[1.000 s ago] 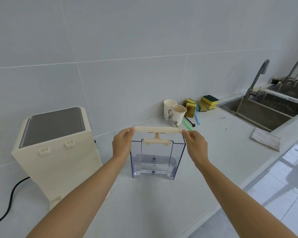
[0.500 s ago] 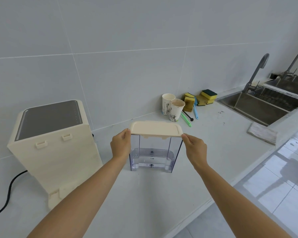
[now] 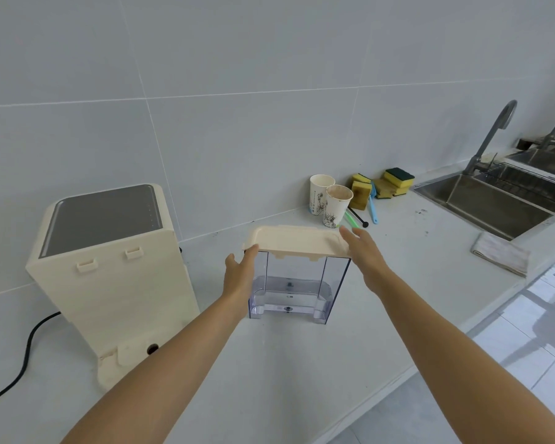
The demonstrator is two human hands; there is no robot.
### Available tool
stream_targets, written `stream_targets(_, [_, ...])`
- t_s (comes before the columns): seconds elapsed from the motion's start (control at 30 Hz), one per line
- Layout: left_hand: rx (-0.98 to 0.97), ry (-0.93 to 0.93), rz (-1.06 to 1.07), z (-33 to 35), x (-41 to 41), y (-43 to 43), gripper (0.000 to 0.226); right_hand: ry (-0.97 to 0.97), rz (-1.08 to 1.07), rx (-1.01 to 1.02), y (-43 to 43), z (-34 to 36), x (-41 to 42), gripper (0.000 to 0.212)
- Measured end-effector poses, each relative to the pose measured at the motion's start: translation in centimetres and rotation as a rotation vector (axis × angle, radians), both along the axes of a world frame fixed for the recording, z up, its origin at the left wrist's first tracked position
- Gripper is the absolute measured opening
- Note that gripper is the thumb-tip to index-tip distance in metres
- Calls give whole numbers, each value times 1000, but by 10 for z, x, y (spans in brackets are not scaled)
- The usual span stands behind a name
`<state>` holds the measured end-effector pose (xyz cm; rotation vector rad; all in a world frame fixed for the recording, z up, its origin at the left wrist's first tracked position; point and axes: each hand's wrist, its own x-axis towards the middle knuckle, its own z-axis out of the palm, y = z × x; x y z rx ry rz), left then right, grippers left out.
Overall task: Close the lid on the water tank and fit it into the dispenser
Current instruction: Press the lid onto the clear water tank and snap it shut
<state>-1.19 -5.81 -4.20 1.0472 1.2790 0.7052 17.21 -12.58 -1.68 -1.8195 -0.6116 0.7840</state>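
A clear water tank stands on the bench, cream lid on top. The left hand touches its left side, fingers unclenched; the right hand hovers spread. The dispenser stands leftward, nearer the left hand.

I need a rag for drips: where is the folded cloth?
The folded cloth lies on the counter's far right, near its front edge, just in front of the sink.

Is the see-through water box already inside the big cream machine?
No, the clear plastic water tank stands on the white counter beside the cream dispenser.
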Motion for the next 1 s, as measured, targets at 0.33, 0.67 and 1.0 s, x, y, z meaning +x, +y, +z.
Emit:
stream_targets(0.33, [-175, -69, 44, 3, 24, 6, 80, -14, 155, -73, 29, -6, 11, 48])
stream_targets(0.67, [-120, -33, 73, -1, 34, 22, 70, -16, 191, -59, 7, -11, 10, 19])
stream_targets(1.0, [-38, -67, -125, -5, 37, 51, 58, -150, 224, -125, -14, -8, -15, 35])
